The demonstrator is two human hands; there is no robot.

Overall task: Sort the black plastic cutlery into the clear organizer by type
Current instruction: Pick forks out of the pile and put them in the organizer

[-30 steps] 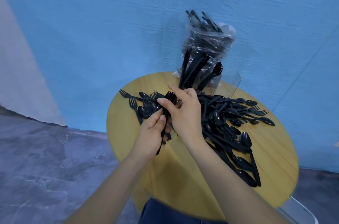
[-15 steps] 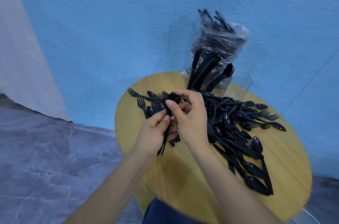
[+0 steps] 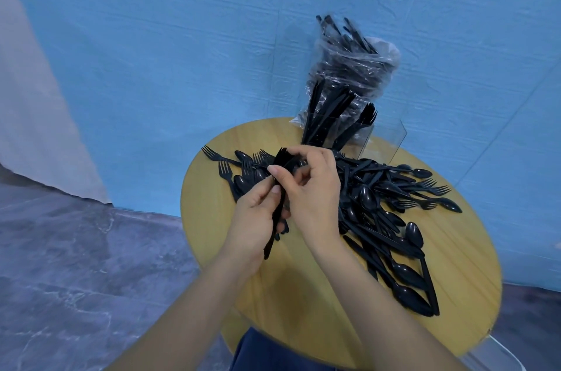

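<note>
Centrally, left hand (image 3: 258, 220) grips bundle of forks (image 3: 277, 203); right hand (image 3: 312, 188) pinches bundle's top above round surface (image 3: 303, 304).

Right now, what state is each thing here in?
Left hand: grips a bundle of forks.
Right hand: pinches the bundle's top.
Fork bundle: held upright above the table.
Loose cutlery pile: unsorted on the round table.
Clear organizer: upright, partly filled.
Plastic bag: open, holding cutlery.
</note>
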